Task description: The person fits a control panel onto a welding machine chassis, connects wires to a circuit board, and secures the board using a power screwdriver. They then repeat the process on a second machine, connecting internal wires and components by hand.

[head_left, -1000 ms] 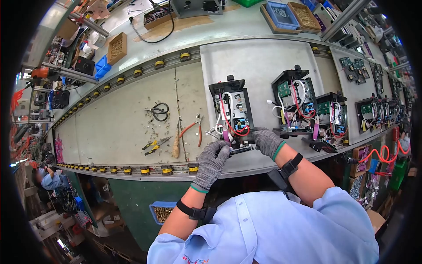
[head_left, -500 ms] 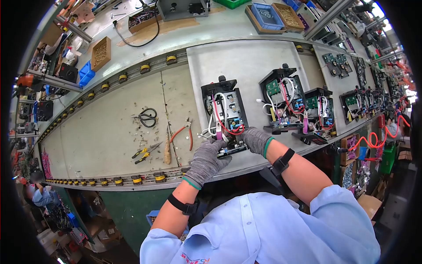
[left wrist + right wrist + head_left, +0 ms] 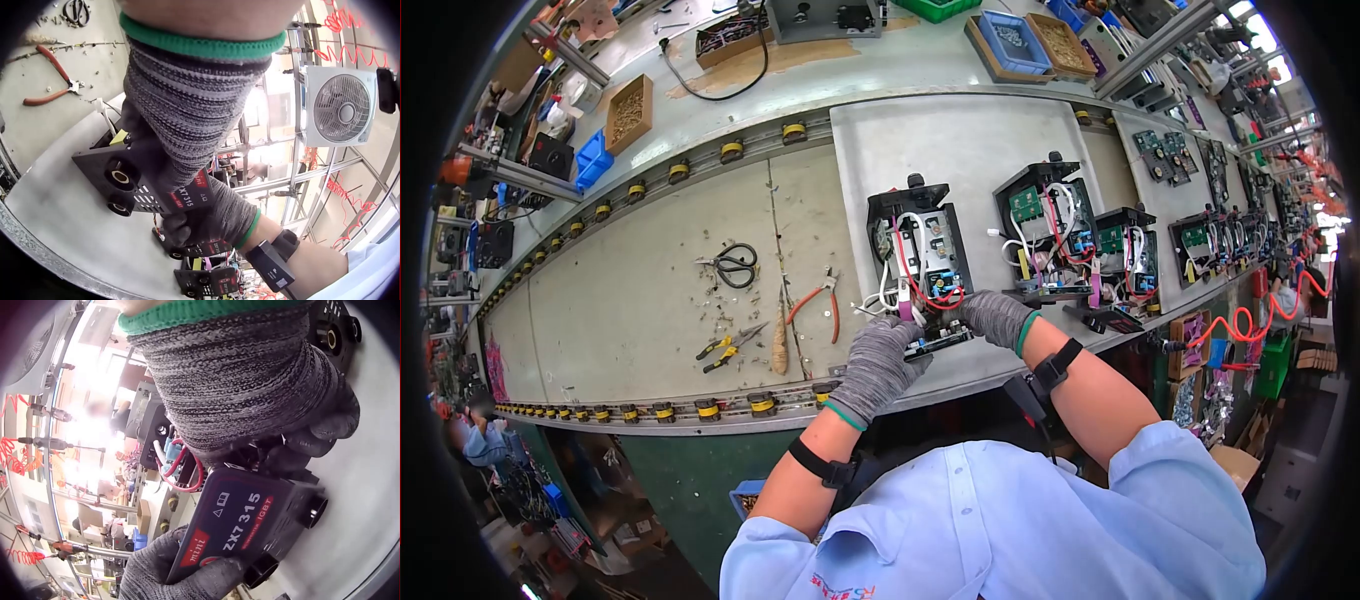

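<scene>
An open welding machine (image 3: 941, 235), with red and white wires and a circuit board inside, stands on a pale board before me. Its black front panel (image 3: 240, 515), printed "ZX7 315", tilts outward at the near end. My gloved left hand (image 3: 874, 368) grips one edge of this panel, the thumb (image 3: 215, 578) lying over its printed face. At the opposite edge is my gloved right hand (image 3: 997, 320), fingers curled against the panel's inner side, their tips partly hidden. Two round sockets (image 3: 120, 176) stick out of the panel.
To the right stand more opened machines (image 3: 1050, 225). Scissors (image 3: 735, 265), red-handled pliers (image 3: 820, 305) and yellow-handled pliers (image 3: 730, 348) lie on the left, among scattered small parts. Rollers (image 3: 710, 410) line the bench edge. Boxes of screws (image 3: 630, 110) stand at the back.
The left hand has turned and shifted slightly lower along the panel's edge. The right hand stays by the opposite edge. The head view has swung a little, moving the whole scene leftward.
</scene>
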